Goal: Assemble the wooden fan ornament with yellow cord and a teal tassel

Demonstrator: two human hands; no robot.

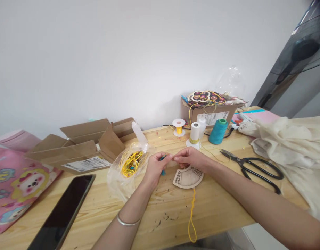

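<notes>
My left hand [155,168] is closed on a small teal piece [163,172], which looks like a bundle of thread; most of it is hidden by the fingers. My right hand [188,158] is pinched shut, its fingertips meeting those of the left. What the right fingertips hold is too small to make out. Just below the right hand sits a fan-shaped wooden piece [189,177] with cut-out lattice ends. A knotted yellow cord loop [192,211] trails from its lower edge toward the table's front.
Black-handled scissors [253,170] lie right of my right forearm. A teal thread cone [218,132], a white spool [195,132] and a yellow-wound spool [179,127] stand behind. Left are a plastic bag of yellow cord [131,165], a phone [63,211] and an open carton [81,151].
</notes>
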